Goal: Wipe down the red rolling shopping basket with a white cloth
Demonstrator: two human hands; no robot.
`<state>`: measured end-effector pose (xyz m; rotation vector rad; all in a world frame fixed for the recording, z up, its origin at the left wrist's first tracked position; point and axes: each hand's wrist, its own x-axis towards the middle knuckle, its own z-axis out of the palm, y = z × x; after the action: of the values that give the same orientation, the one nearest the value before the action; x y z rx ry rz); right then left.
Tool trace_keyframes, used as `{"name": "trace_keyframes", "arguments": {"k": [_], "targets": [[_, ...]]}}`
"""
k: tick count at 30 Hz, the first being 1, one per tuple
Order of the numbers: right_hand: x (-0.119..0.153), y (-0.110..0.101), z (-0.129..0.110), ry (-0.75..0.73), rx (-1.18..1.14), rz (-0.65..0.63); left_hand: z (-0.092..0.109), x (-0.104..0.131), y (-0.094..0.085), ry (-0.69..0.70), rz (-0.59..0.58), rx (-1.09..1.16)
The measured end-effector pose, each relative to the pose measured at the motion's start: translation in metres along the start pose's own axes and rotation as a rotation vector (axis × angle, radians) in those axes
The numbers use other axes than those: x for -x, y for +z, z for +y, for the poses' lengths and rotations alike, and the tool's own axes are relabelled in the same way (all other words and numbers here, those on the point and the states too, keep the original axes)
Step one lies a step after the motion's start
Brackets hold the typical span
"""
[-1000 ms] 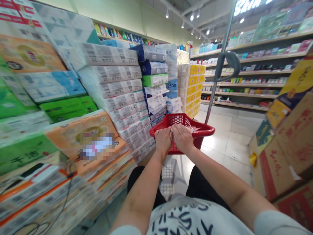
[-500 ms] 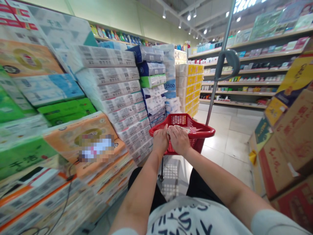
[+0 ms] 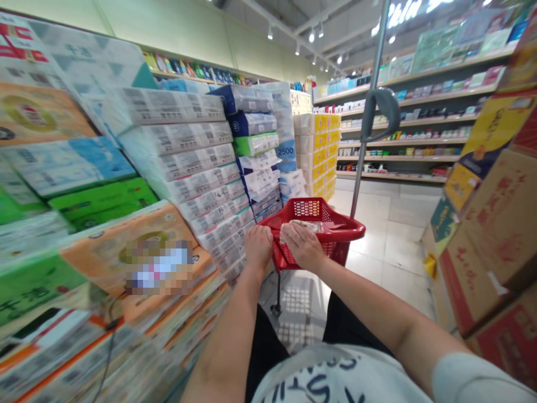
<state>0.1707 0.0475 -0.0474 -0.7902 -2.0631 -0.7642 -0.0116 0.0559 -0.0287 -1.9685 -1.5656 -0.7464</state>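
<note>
So the red cart [image 3: 356,229] is held right in front of the body, with tall stacks of wrapped packs [image 3: 199,157] on its left and cardboard boxes [image 3: 499,218] across the floor [image 3: 380,246] on its right. Its near left corner is grasped by the left hand [image 3: 259,244], fingers wrapped over the rim. The right hand [image 3: 305,246] is laid over the near rim, further right, close to a patterned item [image 3: 314,226], but whether the rim or that item is being gripped can't be told, the fingers are in the way

Handling-wise, a light, stiff shell would be expected, as it looks like thin perforated plastic, and since a wheel [image 3: 276,309] can be seen below, most of the weight is probably carried by the floor. Smooth rim though, so a bit of slip could be felt with damp palms. Best taken hold of at the near rim, hands spread evenly, since it could be swung sideways if only one corner is pushed. The grey pole [image 3: 357,184] at its right side is better left alone, tipping might be caused by a tug up there
</note>
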Motion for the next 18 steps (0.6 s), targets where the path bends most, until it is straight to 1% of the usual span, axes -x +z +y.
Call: {"name": "trace_keyframes", "arguments": {"k": [2, 4, 6, 8, 9, 10, 13, 15, 16, 18], "targets": [[-0.006, -0.001, -0.006, 0.037, 0.012, -0.034, 0.004, 0.002, 0.001, -0.017, 0.026, 0.019], [-0.024, -0.007, -0.012, 0.156, 0.016, -0.141, 0.01, 0.004, 0.002, -0.039, 0.05, 0.042], [-0.044, -0.011, -0.016, 0.255, 0.007, -0.28, 0.015, 0.007, 0.002, -0.066, 0.069, 0.062], [-0.055, -0.011, -0.018, 0.252, -0.001, -0.356, 0.018, 0.01, 0.001, -0.093, 0.085, 0.071], [-0.055, -0.009, -0.018, 0.221, -0.003, -0.351, 0.019, 0.011, 0.001, -0.098, 0.09, 0.073], [-0.051, -0.006, -0.018, 0.18, -0.006, -0.317, 0.02, 0.012, 0.0, -0.098, 0.091, 0.078], [-0.025, 0.003, -0.016, 0.042, -0.047, -0.138, 0.019, 0.016, 0.001, -0.073, 0.065, 0.1], [-0.01, 0.006, -0.014, -0.045, -0.115, -0.059, 0.017, 0.019, 0.003, -0.062, 0.053, 0.128], [-0.006, 0.007, -0.014, -0.067, -0.154, -0.036, 0.017, 0.019, 0.004, -0.064, 0.066, 0.15], [-0.007, 0.005, -0.015, -0.039, -0.237, -0.006, 0.019, 0.02, 0.005, -0.1, 0.153, 0.213]]}}
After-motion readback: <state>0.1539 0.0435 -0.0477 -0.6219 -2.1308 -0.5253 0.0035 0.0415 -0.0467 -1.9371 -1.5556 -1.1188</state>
